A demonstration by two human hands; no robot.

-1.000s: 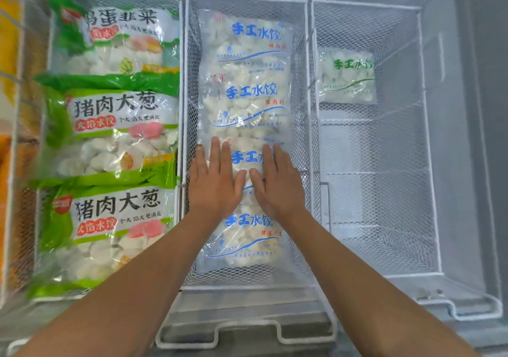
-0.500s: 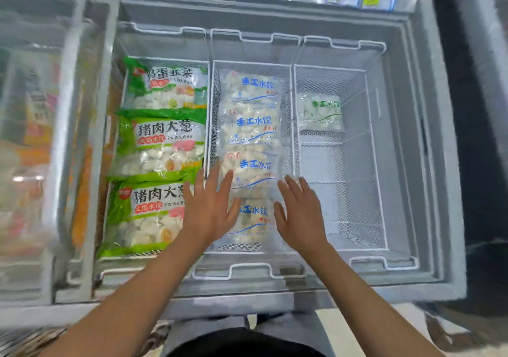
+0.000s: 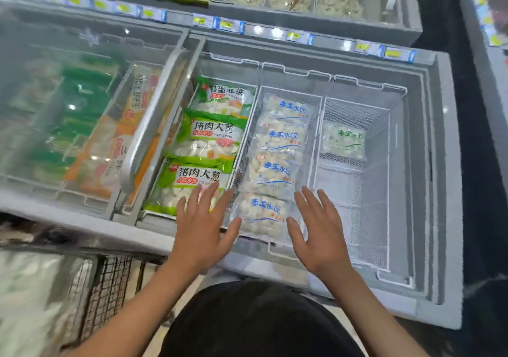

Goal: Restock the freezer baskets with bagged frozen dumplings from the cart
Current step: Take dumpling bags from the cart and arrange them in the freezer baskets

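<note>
Four clear dumpling bags (image 3: 277, 164) overlap lengthwise along middle basket (image 3: 316, 125); left hand (image 3: 202, 230), right hand (image 3: 319, 233) spread, empty.

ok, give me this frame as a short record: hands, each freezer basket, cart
left hand: open, fingers spread, empty, above near edge of freezer
right hand: open, fingers spread, empty
left basket: three green bags in a row
middle basket: four clear blue-lettered bags, overlapping front to back
right basket: one clear green-lettered bag at far end, rest bare mesh
cart: wire mesh, lower left, contents blurred
</note>
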